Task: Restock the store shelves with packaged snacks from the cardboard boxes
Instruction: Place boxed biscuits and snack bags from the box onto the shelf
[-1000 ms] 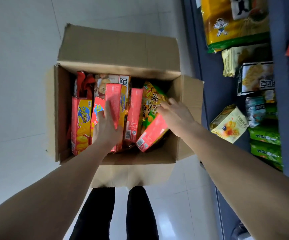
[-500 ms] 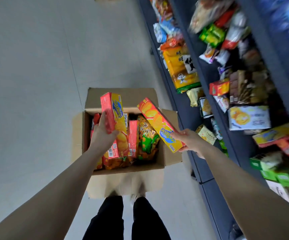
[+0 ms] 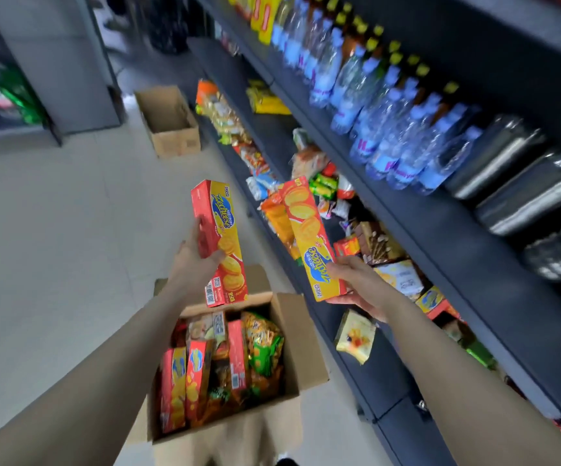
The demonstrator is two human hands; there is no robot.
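Note:
My left hand (image 3: pixel 191 260) grips a red and yellow cracker box (image 3: pixel 220 243) upright above the open cardboard box (image 3: pixel 301 351) on the floor. My right hand (image 3: pixel 359 284) holds a second cracker box (image 3: pixel 309 237) by its lower end, tilted up toward the dark shelves (image 3: pixel 440 230) on the right. The cardboard box holds more red cracker boxes (image 3: pixel 185 381) and green and orange snack bags (image 3: pixel 264 348).
The shelves carry mixed snack packs (image 3: pixel 396 280) low down and rows of water bottles (image 3: pixel 390 129) higher up. A second cardboard box (image 3: pixel 168 122) stands further along the aisle. A pale yellow pack (image 3: pixel 354 336) leans on the bottom shelf. Light floor tiles spread left.
Both hands have lifted their cracker boxes out of the cardboard box and higher up. The view has swung up from the box toward the shelves and aisle.

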